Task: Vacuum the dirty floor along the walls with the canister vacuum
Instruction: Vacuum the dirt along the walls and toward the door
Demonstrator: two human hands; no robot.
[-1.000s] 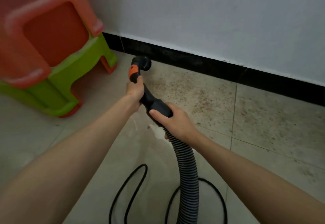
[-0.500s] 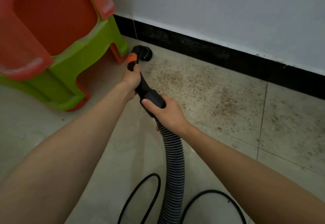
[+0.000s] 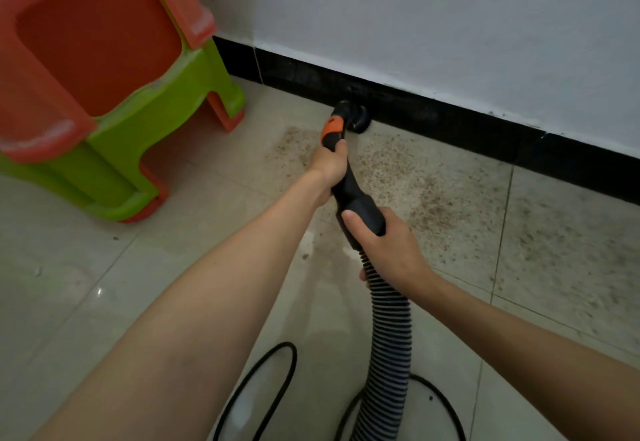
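At 6 o'clock, nearest you, the black power cord loops on the floor tiles on both sides of the ribbed hose, which rises toward the middle of the view. Your right hand grasps the black handle where the hose joins it, thumb laid on top. Just ahead, toward 12 o'clock, your left hand is clenched round the narrower neck below the orange collar. The nozzle sits on the floor, touching or just short of the black baseboard under the white wall; which cannot be told. Brown grit covers the tiles from the nozzle out toward 3 o'clock along the baseboard, with a smaller patch just left of the collar. Judge the task as early: the strip toward 3 o'clock remains unvacuumed. At 10 o'clock, the stacked orange and green stools stand near the corner, apart from the nozzle.
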